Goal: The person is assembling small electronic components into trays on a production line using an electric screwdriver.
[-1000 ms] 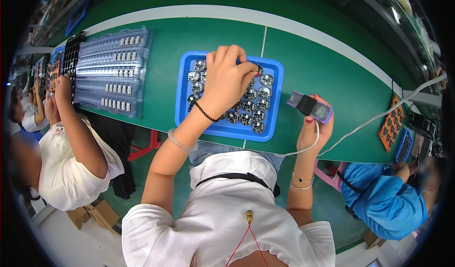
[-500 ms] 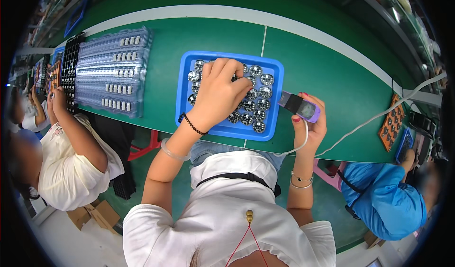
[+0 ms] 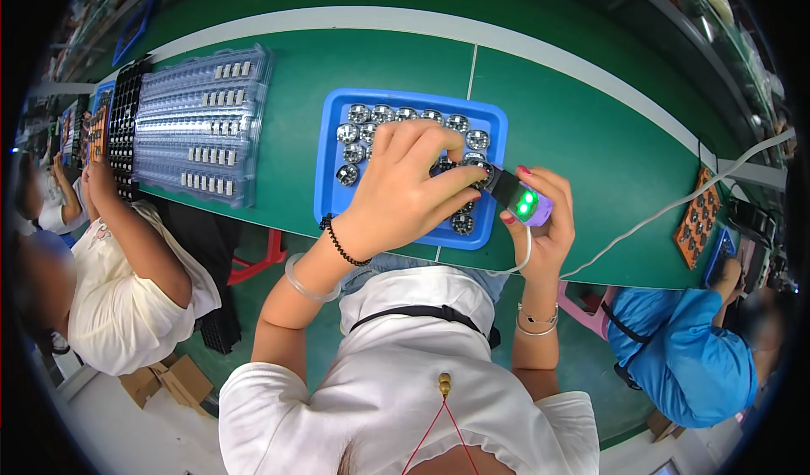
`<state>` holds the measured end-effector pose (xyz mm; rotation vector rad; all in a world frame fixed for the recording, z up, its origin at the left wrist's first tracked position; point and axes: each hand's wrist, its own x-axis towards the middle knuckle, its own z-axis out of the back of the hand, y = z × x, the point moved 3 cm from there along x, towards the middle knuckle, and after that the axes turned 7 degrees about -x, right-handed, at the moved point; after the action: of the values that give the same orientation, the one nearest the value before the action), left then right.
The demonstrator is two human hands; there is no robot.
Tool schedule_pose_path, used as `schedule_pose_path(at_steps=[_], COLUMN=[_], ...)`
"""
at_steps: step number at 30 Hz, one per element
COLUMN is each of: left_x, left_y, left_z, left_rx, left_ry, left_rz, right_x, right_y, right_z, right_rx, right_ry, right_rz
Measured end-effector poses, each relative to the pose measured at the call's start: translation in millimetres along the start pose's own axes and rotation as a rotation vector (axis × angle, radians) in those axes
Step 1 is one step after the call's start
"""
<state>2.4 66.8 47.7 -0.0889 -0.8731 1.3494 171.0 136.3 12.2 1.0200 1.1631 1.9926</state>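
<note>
Round pcs (image 3: 442,166) & purple device (image 3: 518,197) — ptly hidden by hands (image 3: 403,184)

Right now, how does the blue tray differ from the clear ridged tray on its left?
Look: the blue tray is opaque, while the clear ridged tray is see-through.
Contents: the blue tray holds shiny round parts; the clear ridged tray carries small white blocks in separate rows.
Position: the left hand is over the blue tray; the clear ridged tray lies apart from it.
Both rest on the green table.
</note>
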Motion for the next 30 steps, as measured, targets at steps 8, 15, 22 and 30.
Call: schedule_pose_path(at_steps=[8, 15, 22, 30], left_x=[-2.4, -5.4, -6.6, -6.8], left_y=[27.2, 43.7, 44.2, 46.2], left_z=[-4.5, -22.7, -22.2, -26.8], left_rx=[0.063, 0.016, 0.008, 0.053], left_ry=[0.012, 0.036, 0.041, 0.088], left_rz=[0.114, 0.216, 0.228, 0.210], right_x=[-9.6, -13.5, -17.4, -18.6], right_y=[-26.9, -28.4, -28.4, -28.9], right_z=[10.8, 17.4, 16.5, 17.2], right_rx=[0.221, 0.134, 0.178, 0.172], right_ry=[-0.298, -0.230, -0.216, -0.209], right_rz=[-0.205, -0.162, -0.179, -0.184])
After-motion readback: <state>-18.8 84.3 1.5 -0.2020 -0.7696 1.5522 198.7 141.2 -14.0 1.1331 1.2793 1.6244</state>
